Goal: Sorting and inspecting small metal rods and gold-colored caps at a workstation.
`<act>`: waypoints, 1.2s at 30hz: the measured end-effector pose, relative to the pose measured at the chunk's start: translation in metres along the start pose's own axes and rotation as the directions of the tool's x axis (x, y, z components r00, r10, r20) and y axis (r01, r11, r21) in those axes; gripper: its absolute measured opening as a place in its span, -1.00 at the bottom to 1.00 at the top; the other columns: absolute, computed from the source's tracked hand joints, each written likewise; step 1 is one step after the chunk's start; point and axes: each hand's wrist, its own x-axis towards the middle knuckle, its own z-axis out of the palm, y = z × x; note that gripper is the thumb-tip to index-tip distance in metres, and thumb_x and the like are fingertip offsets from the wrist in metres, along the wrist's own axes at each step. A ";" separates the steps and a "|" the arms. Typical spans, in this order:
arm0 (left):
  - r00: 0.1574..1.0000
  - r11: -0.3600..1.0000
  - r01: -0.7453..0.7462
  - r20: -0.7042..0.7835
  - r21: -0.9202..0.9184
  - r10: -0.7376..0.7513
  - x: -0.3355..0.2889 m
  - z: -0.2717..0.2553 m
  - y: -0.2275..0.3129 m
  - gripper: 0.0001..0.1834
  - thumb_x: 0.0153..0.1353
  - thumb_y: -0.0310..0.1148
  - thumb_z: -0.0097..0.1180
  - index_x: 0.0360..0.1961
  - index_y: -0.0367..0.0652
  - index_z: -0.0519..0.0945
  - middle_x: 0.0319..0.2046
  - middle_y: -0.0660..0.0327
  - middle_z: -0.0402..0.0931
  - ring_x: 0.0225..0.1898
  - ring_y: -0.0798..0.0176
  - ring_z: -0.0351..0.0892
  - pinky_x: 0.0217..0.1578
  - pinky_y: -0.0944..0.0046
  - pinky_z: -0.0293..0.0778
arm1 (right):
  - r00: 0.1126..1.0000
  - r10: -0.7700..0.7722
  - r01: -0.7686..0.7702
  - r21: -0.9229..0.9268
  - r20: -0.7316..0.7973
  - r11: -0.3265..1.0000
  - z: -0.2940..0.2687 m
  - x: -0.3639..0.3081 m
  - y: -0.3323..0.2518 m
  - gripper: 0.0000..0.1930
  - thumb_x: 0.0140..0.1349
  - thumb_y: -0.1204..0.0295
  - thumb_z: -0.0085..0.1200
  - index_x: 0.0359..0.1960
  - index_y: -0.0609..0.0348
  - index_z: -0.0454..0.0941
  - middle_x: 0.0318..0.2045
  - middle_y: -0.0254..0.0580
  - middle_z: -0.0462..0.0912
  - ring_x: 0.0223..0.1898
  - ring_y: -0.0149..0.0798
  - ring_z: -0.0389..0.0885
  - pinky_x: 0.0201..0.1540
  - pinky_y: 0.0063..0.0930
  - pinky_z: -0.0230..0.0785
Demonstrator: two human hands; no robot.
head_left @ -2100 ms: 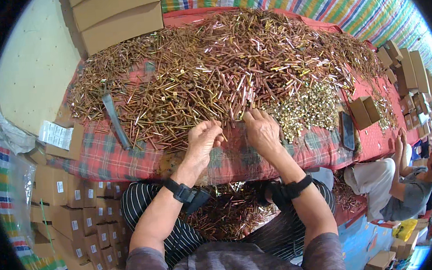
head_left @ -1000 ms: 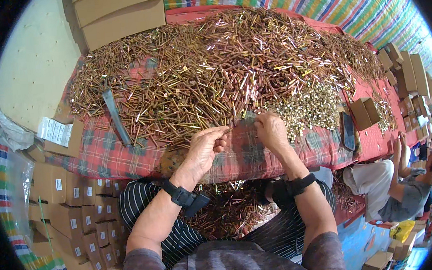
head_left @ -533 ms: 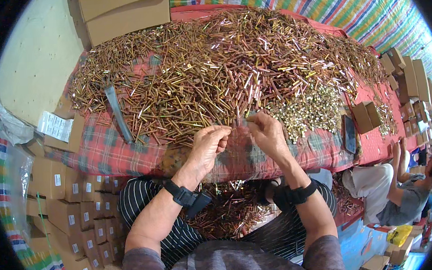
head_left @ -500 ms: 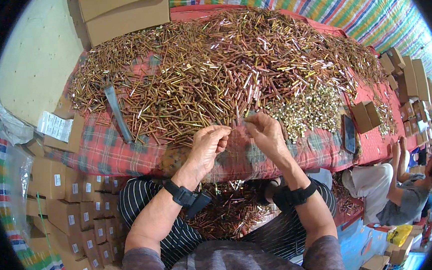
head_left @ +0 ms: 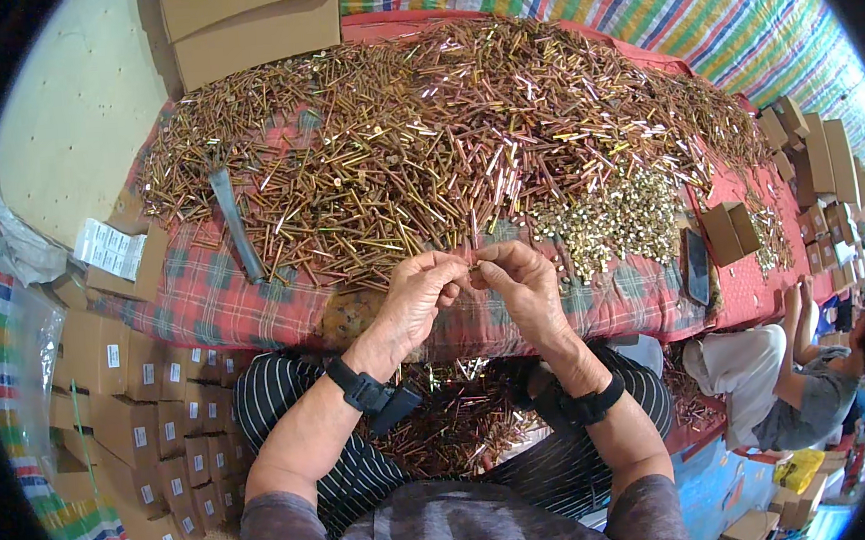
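Above the near edge of the cloth-covered table, my left hand (head_left: pixel 421 297) is closed in a pinch on a thin reddish-gold bolt (head_left: pixel 474 229), whose shank points away from me. My right hand (head_left: pixel 524 286) is closed too, with thumb and forefinger pressed together at the bolt's near end. Whatever small piece those fingers hold is hidden. Beyond both hands spreads a large heap of long golden and coppery bolts (head_left: pixel 367 194). To the right of my right hand lies a pile of small shiny nuts (head_left: pixel 615 227).
A grey metal strip (head_left: pixel 236 226) lies on the plaid cloth (head_left: pixel 225 310) at left. A dark phone-like slab (head_left: pixel 697 267) and an open carton (head_left: pixel 730 232) are at right. Labelled cartons (head_left: pixel 151 410) are stacked lower left. Another person (head_left: pixel 811 374) sits at far right.
My right hand has moved left, so its fingertips now meet those of my left hand at the bolt's near end. My left hand has barely shifted.
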 end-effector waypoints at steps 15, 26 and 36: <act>0.982 0.969 -0.187 0.036 0.159 0.184 -0.006 0.002 0.001 -0.95 0.09 -0.46 0.11 -0.43 -0.20 0.52 -0.52 0.32 0.51 -0.56 0.58 0.26 -0.54 0.55 0.16 | 0.996 -0.077 0.086 -0.528 0.040 0.845 0.005 -0.006 -0.013 -0.83 0.25 0.42 0.01 -0.37 0.31 0.48 -0.54 -0.25 0.56 -0.51 -0.47 0.48 -0.47 -0.56 0.34; 0.987 0.978 -0.158 0.056 0.136 0.151 -0.009 0.003 -0.002 -0.95 0.09 -0.45 0.12 -0.43 -0.19 0.53 -0.58 0.41 0.43 -0.57 0.59 0.23 -0.53 0.54 0.17 | 0.957 -0.275 0.259 -0.708 0.095 0.657 0.005 -0.003 -0.007 -0.59 0.30 0.15 -0.12 -0.52 0.27 0.47 -0.69 -0.01 0.50 -0.67 -0.06 0.46 -0.56 -0.27 0.31; 0.946 0.559 -0.324 0.275 0.763 0.172 -0.013 -0.013 0.016 -0.84 0.00 -0.42 0.17 -0.38 -0.26 0.62 -0.45 0.24 0.55 -0.45 0.41 0.50 -0.39 0.37 0.43 | 0.988 -0.067 0.153 -0.874 0.138 0.461 -0.019 0.013 -0.007 -0.53 0.23 0.09 -0.06 -0.60 0.29 0.49 -0.69 0.14 0.49 -0.57 0.13 0.53 -0.52 -0.11 0.35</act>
